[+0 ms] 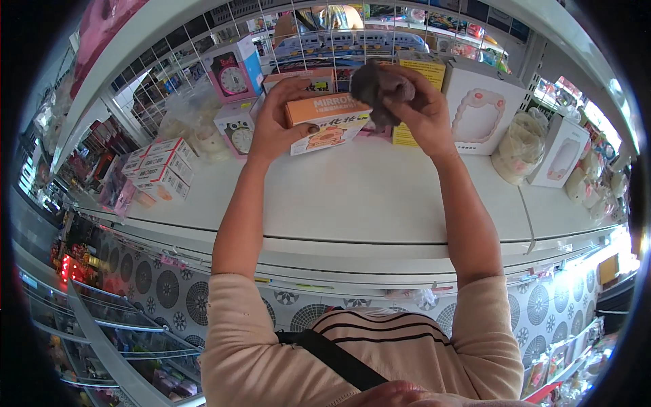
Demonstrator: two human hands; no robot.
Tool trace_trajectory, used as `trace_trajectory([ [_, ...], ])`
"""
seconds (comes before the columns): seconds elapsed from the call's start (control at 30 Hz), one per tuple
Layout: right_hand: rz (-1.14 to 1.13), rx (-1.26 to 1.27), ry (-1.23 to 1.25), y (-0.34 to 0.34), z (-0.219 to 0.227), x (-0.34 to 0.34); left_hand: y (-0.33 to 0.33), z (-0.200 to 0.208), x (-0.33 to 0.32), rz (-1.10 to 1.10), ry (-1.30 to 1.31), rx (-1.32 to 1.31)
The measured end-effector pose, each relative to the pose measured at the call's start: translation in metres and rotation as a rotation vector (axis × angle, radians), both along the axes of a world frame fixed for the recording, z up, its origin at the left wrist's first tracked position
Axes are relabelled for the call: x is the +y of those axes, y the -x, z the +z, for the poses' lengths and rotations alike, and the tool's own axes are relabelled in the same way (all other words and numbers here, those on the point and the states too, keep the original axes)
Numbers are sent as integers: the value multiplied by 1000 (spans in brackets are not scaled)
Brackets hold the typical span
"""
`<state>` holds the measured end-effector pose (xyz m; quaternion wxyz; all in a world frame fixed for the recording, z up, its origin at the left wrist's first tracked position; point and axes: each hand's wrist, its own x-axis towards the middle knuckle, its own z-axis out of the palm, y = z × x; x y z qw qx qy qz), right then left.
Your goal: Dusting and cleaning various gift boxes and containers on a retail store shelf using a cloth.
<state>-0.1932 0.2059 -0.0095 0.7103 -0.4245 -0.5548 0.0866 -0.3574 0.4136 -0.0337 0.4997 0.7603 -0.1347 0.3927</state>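
Observation:
My left hand grips the left end of an orange and white mirror box, tilted just above the white shelf. A dark grey cloth is bunched in my right hand, close to the box's upper right corner. Behind these, another orange box is partly covered by my left hand and the box it holds. A yellow box stands behind my right hand, which hides part of it.
Boxed alarm clocks are stacked at the left, beside plastic-wrapped goods. Small white boxes sit farther left. At the right stand a large white mirror box, a wrapped cream container and a slim white box. Wire mesh backs the shelf.

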Motion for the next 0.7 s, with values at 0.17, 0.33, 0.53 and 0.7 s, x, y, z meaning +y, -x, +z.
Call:
trace_trajectory([
  [0.17,-510,-279,-10,-5,-15,15,1,2,-21,73,-121,15],
  [0.33,-540,-800,-62,49,-25,17,0,-9,-33,-24,-79,31],
  [0.53,-256,-1072,-32,67,-15,10,-5,-18,-24,168,-195,85],
  [0.7,-450,-941,-22,20,-20,20,-8,-7,-32,182,-198,86],
])
